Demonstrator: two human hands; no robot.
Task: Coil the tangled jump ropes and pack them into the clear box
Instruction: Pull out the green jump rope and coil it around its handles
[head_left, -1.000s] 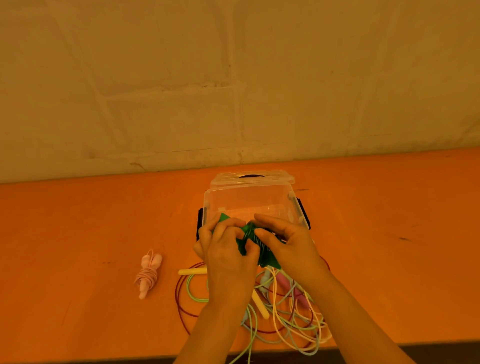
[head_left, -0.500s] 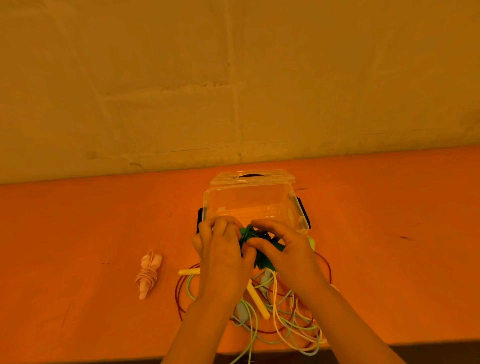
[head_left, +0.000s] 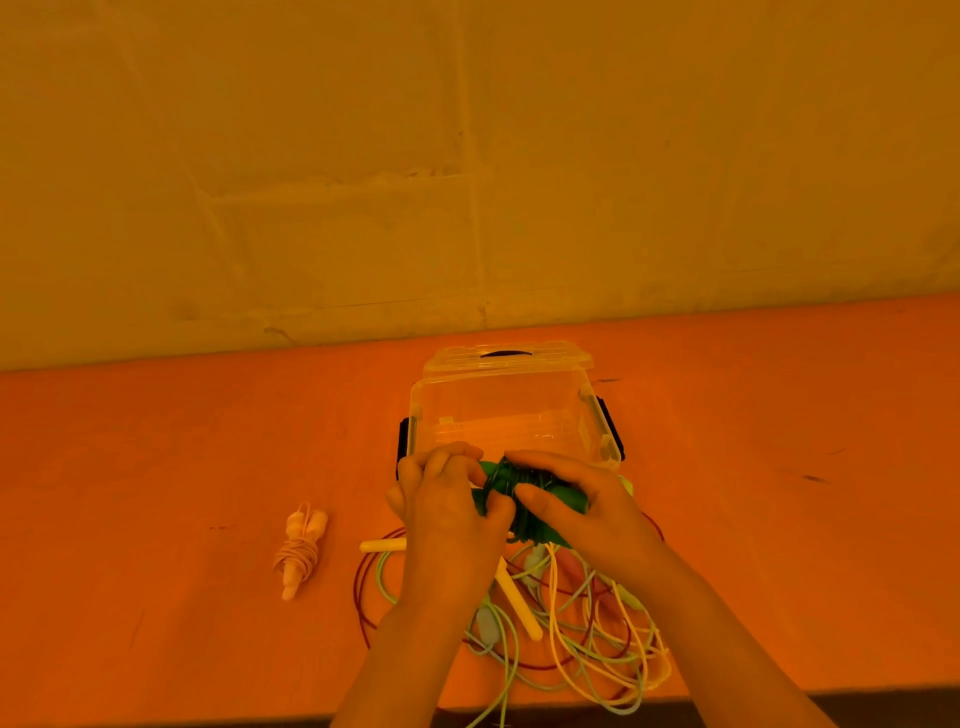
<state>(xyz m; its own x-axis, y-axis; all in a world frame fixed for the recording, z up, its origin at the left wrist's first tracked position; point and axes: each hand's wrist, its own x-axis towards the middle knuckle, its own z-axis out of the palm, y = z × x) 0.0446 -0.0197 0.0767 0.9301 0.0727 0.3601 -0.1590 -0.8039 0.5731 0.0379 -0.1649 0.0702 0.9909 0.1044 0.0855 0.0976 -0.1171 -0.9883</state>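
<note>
You've got both hands curled round the green rope (head_left: 524, 499), left hand (head_left: 447, 514) and right hand (head_left: 587, 514) pinching the bundle just in front of the clear box (head_left: 597, 415), which looks empty, lid behind it. Done so far: pink rope (head_left: 301, 551) coiled, lying to the left on the table (head_left: 156, 467), not packed. Left to do, approx: finish the green one, then the tangled ropes (head_left: 571, 623) under your wrists, then box the lot.

Green rope (head_left: 524, 493) coiled at open clear box (head_left: 511, 410); tangle (head_left: 587, 623) nearer; pink bundle (head_left: 301, 551) apart.

Bare room: plaster wall (head_left: 467, 156), orange table (head_left: 156, 467)
</note>
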